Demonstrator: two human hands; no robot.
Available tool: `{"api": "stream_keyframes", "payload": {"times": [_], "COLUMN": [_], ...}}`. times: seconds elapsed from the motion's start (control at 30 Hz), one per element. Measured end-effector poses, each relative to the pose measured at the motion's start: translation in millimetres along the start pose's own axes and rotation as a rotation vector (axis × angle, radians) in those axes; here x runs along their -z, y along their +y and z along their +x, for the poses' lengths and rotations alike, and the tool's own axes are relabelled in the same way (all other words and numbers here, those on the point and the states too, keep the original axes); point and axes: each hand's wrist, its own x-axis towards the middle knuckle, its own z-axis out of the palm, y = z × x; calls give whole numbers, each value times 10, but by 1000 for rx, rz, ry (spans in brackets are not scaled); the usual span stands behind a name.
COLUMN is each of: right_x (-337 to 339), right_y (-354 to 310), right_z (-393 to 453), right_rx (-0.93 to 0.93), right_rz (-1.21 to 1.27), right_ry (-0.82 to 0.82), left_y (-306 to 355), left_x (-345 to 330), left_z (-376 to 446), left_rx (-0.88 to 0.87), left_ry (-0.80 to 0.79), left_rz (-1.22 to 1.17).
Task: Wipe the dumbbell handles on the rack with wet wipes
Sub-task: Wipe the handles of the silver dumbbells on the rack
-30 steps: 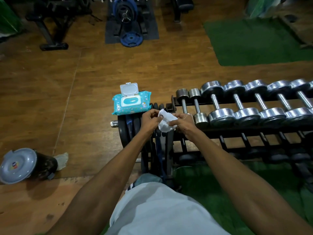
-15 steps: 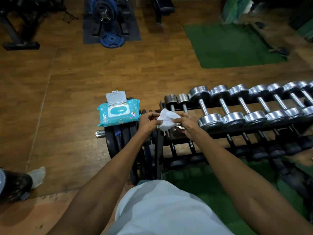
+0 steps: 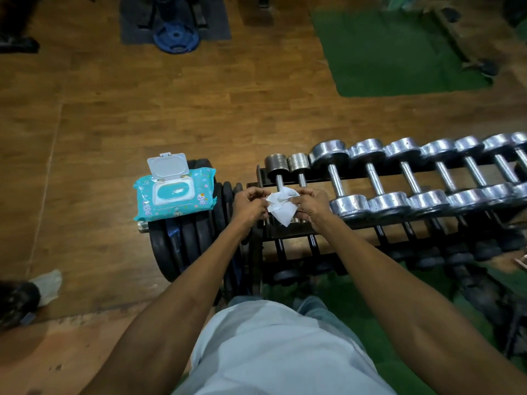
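Wet wipe point(image 3: 281, 208) pulled wider than half a second back, less bunched, one corner hanging down. Left hand point(image 3: 249, 205) and right hand point(image 3: 312, 205) both pinched its edges, fingers point(image 3: 302, 195) curled on the sheet, held above the left end of the rack point(image 3: 285, 233), over the two smallest dumbbells point(image 3: 286, 165). No handle touched yet; likely spreading the wipe before the first pass, so the task barely begun. Camera view shifted too, rack now closer to centre. Wipes pack point(image 3: 174, 196) lay on top of the stacked weight plates point(image 3: 182, 240) just left of the rack, flip lid point(image 3: 167, 165) stood open, a wipe apparently showing in the opening, count unclear. Chrome dumbbells point(image 3: 376, 178) filled the top row rightward, handles exposed, darker ones on lower rows. Dark bin point(image 3: 15, 302) at left edge of floor, contents not visible.
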Motion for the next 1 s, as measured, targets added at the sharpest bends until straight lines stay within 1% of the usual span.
{"api": "stream_keyframes", "payload": {"times": [0.17, 0.3, 0.47, 0.57, 0.77, 0.9, 1.0], "right_x": [127, 281, 433, 490, 504, 409, 329], "right_y": [-62, -205, -329, -375, -437, -447, -398], "right_z": [426, 676, 960, 1085, 1280, 1370, 1380], "right_rx": [-21, -25, -62, -63, -26, 70, 125], "right_rz": [-35, -73, -136, -185, -254, -423, -556], "right_ry": [-133, -267, -388, -437, -493, -517, -573], "left_y": [12, 36, 32, -11, -112, -202, -232], "left_x": [-312, -571, -848, -992, -1210, -1315, -1373], "left_z": [96, 103, 59, 28, -65, -148, -202], "left_rx": [64, 113, 142, 165, 187, 173, 155], "left_ry": [139, 324, 562, 674, 759, 713, 666], "left_rz": [-24, -46, -53, -14, 176, 420, 587]}}
